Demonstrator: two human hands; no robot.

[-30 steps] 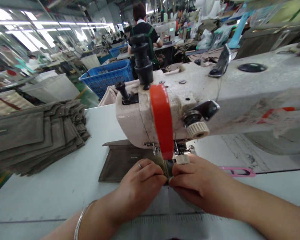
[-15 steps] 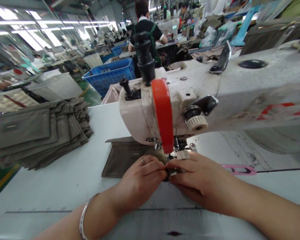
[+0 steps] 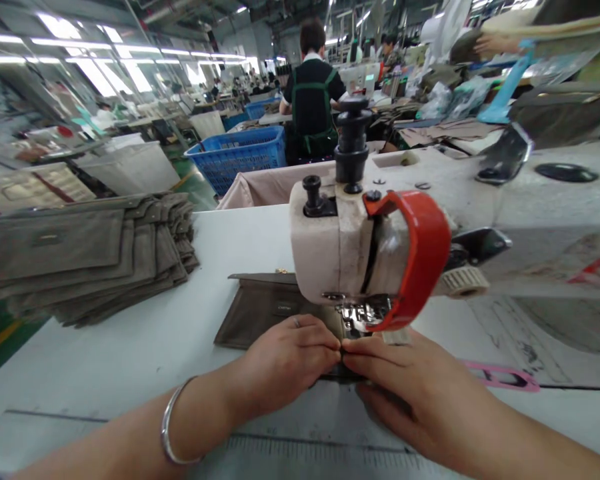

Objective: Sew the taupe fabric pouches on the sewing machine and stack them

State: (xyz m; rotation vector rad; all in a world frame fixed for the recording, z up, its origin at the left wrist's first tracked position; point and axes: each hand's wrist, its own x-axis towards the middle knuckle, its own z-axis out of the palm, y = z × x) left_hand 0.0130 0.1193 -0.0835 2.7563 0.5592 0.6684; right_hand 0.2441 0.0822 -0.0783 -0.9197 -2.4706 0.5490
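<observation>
A flat, dark olive-brown fabric piece (image 3: 260,310) with a small label lies under the head of a white sewing machine (image 3: 315,247). Just in front of the presser foot (image 3: 363,313), my left hand (image 3: 293,357) pinches the fabric's near edge between thumb and fingers. My right hand (image 3: 410,370) meets it fingertip to fingertip, closed on the same edge. An orange-red guard (image 3: 425,253) curves in front of the machine head. The needle and the fabric under my fingertips are mostly hidden.
A stack of similar fabric pieces (image 3: 80,253) lies left on the white table (image 3: 170,367). Right of my right hand is a pink template (image 3: 505,377). Behind stand a pinkish fabric-lined bin (image 3: 275,187), a blue crate (image 3: 237,157) and a seated co-worker (image 3: 313,100).
The camera view has shifted, so the machine appears further right and its guard more from the side. Both hands keep their pinch at the fabric's near edge.
</observation>
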